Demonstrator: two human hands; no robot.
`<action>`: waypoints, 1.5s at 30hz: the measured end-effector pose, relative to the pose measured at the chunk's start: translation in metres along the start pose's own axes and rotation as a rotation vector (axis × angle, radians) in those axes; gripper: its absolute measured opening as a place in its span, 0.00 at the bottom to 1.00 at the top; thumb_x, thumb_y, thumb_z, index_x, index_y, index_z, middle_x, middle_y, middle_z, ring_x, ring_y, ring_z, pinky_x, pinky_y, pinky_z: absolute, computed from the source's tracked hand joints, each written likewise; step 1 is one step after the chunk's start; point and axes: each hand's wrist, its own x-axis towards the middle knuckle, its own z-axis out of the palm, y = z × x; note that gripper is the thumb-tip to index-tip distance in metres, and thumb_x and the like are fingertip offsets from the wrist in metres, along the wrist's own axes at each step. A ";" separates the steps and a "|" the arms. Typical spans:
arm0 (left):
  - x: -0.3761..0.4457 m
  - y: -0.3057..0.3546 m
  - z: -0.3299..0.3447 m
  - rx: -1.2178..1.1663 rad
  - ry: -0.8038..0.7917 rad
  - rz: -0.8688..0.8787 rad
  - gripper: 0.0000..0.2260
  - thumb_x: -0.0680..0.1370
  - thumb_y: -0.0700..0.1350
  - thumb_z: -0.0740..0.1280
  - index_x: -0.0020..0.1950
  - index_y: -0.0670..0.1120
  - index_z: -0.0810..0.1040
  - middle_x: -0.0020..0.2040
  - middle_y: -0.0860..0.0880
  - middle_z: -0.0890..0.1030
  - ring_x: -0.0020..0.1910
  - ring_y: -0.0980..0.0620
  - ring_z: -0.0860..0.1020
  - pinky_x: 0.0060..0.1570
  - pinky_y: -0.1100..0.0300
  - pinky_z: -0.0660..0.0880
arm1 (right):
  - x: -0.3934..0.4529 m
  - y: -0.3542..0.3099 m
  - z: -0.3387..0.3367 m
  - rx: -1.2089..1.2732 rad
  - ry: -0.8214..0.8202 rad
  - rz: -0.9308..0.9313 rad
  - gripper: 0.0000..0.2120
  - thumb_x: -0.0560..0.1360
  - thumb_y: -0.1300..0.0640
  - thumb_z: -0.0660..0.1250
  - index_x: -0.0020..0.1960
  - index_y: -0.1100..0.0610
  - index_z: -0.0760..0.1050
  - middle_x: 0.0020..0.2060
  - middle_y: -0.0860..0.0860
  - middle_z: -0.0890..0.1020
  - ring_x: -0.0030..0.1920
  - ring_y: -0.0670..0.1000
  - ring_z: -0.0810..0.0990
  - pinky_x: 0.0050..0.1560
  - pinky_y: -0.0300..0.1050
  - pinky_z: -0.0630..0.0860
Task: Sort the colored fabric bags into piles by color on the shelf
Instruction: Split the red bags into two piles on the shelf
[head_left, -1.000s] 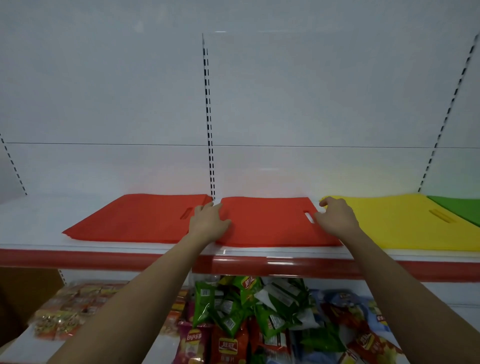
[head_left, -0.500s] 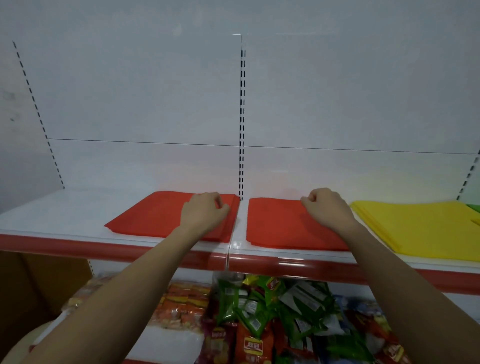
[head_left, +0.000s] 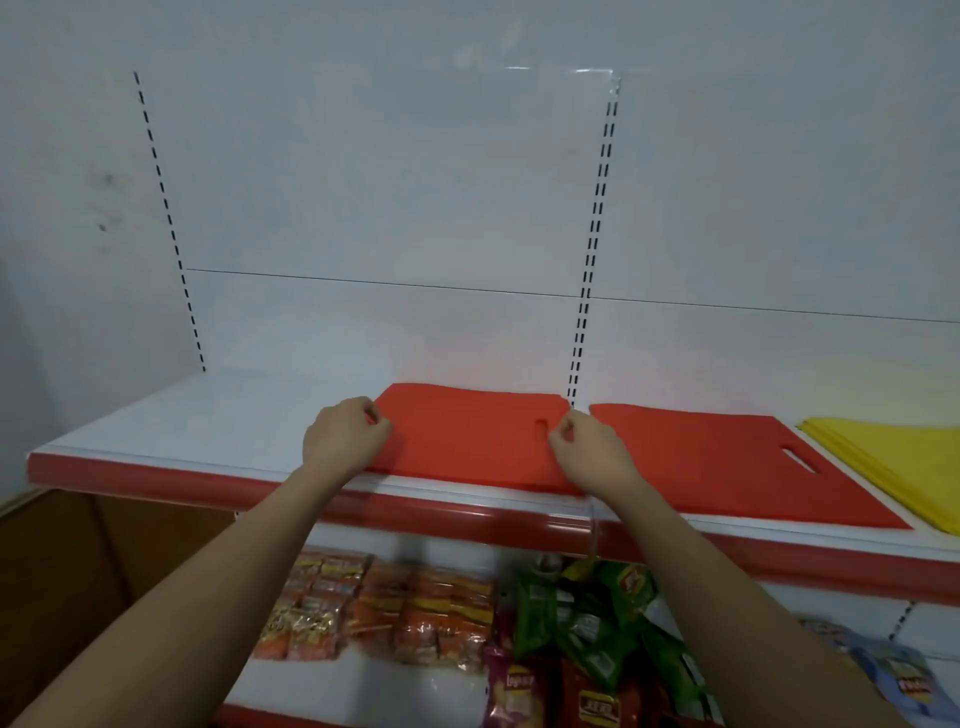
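A flat red fabric bag (head_left: 467, 441) lies on the white shelf (head_left: 208, 415), left of the upright slot rail. My left hand (head_left: 345, 436) pinches its left edge. My right hand (head_left: 587, 449) pinches its right edge, next to the handle slot. A second red bag (head_left: 727, 467) lies flat to the right, untouched. Further right, at the frame edge, is a stack of yellow bags (head_left: 893, 462).
The shelf has a red front lip (head_left: 467, 514) and a clear divider (head_left: 592, 530) at the rail. Snack packets (head_left: 571, 634) fill the lower shelf. A brown box (head_left: 78, 571) stands lower left. The shelf's left part is bare white.
The view has swung left. My right hand has left the right red bag and now pinches the left bag's right edge; my left hand moved to that bag's left edge.
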 end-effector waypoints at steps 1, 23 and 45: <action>0.004 -0.012 -0.001 -0.031 0.012 -0.025 0.06 0.76 0.49 0.63 0.46 0.51 0.79 0.45 0.51 0.81 0.49 0.46 0.78 0.49 0.53 0.76 | 0.001 -0.002 0.011 0.042 0.048 0.028 0.08 0.78 0.52 0.60 0.48 0.56 0.73 0.43 0.54 0.80 0.46 0.58 0.79 0.47 0.50 0.75; 0.037 -0.061 0.031 -0.240 0.029 0.018 0.21 0.73 0.49 0.74 0.64 0.45 0.77 0.57 0.45 0.81 0.53 0.45 0.79 0.53 0.52 0.73 | 0.006 0.006 0.053 0.032 0.371 0.226 0.14 0.75 0.52 0.71 0.54 0.61 0.75 0.50 0.57 0.81 0.50 0.58 0.78 0.48 0.48 0.73; 0.041 -0.027 -0.006 -0.316 -0.003 0.046 0.10 0.78 0.45 0.67 0.55 0.45 0.84 0.51 0.45 0.84 0.53 0.43 0.80 0.56 0.52 0.76 | 0.003 -0.011 0.018 0.175 0.380 0.138 0.10 0.78 0.55 0.66 0.49 0.61 0.82 0.43 0.56 0.84 0.47 0.59 0.81 0.46 0.48 0.76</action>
